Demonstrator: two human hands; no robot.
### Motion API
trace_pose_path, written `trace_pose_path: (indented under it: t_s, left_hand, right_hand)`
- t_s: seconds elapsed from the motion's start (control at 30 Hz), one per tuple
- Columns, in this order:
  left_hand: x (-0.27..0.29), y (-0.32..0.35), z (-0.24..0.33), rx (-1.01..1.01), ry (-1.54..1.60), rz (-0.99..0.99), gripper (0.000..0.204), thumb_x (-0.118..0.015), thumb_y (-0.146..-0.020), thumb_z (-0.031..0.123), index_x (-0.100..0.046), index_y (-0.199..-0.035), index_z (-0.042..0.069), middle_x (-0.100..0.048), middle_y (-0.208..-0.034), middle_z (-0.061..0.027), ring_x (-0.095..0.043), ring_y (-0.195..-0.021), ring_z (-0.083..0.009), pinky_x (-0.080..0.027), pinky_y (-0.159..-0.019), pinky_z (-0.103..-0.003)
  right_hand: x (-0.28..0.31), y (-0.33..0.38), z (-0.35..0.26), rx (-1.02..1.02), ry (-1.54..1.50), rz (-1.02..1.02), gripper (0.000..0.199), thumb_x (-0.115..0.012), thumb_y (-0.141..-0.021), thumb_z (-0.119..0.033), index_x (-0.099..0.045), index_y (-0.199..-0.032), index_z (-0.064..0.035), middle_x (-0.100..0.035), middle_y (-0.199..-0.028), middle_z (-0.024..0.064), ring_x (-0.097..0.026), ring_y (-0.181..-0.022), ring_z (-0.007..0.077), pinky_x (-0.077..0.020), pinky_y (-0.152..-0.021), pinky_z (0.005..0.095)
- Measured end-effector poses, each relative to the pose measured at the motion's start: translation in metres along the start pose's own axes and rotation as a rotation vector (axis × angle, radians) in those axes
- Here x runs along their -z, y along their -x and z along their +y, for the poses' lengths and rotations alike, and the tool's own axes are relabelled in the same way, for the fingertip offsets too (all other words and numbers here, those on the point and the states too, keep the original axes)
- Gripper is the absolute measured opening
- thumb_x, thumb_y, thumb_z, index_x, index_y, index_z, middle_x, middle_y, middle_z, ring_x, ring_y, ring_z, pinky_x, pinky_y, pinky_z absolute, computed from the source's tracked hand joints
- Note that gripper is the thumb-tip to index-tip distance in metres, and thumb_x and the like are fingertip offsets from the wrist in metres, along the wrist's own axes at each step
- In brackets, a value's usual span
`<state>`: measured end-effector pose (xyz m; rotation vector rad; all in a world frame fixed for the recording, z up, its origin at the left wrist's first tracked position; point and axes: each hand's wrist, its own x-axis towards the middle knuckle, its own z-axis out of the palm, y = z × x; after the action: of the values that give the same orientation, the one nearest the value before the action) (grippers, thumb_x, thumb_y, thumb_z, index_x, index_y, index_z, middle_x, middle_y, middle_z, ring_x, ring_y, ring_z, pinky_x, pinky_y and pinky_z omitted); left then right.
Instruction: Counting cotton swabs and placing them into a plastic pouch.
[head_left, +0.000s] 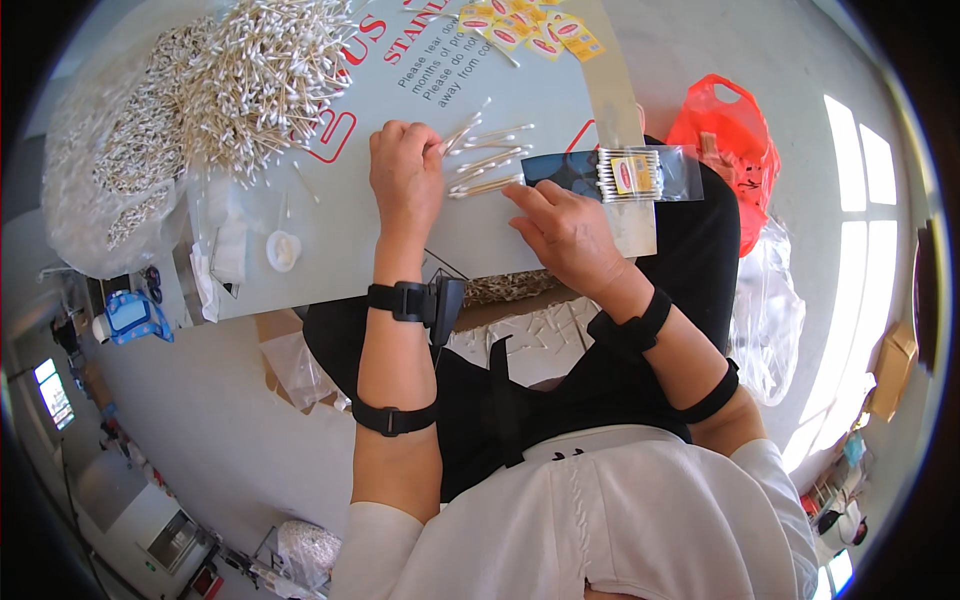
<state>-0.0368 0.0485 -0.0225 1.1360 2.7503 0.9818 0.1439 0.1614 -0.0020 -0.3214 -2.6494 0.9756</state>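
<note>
Several loose cotton swabs [490, 160] lie fanned out on the table between my two hands. My left hand [405, 175] is closed at their left side, its fingers curled. A cotton swab [462, 128] slants up from its fingertips. On the right, my right hand [572, 232] is partly spread, palm down, with its index fingertip at the end of the nearest swabs. Just beyond that hand, a clear packet of cotton swabs [645, 174] with a yellow label lies across a dark blue flat piece [560, 172].
A big heap of cotton swabs [260, 80] spills from a clear bag [75, 180] at the left. Yellow labels [530, 25] lie at the far edge. A small round white container [284, 250] stands near the front left. A red plastic bag [730, 150] hangs at the right.
</note>
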Motion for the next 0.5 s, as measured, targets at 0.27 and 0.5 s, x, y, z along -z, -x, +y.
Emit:
trace_pose_path:
  t_s: [0.27, 0.5]
  left_hand:
    - [-0.010, -0.018, -0.004, 0.104, -0.111, 0.059, 0.015, -0.071, -0.079, 0.010, -0.062, -0.090, 0.008, -0.058, -0.093, -0.0063, -0.053, -0.094, -0.0298, -0.045, -0.080, -0.043]
    - [-0.017, -0.008, 0.019, -0.154, -0.078, -0.083, 0.019, -0.072, -0.077, 0.010, -0.062, -0.092, 0.010, -0.056, -0.101, -0.0049, -0.051, -0.100, -0.0283, -0.041, -0.084, -0.043]
  right_hand:
    - [-0.011, 0.002, 0.010, 0.023, 0.047, 0.023, 0.016, -0.064, -0.080, -0.007, -0.060, -0.095, -0.0060, -0.054, -0.077, 0.0092, -0.062, -0.070, 0.0293, -0.0498, -0.058, 0.0403]
    - [-0.011, 0.000, 0.017, -0.152, -0.221, 0.181, 0.022, -0.066, -0.080, -0.001, -0.061, -0.101, -0.0026, -0.058, -0.084, 0.0098, -0.062, -0.069, 0.0271, -0.0514, -0.060, 0.0355]
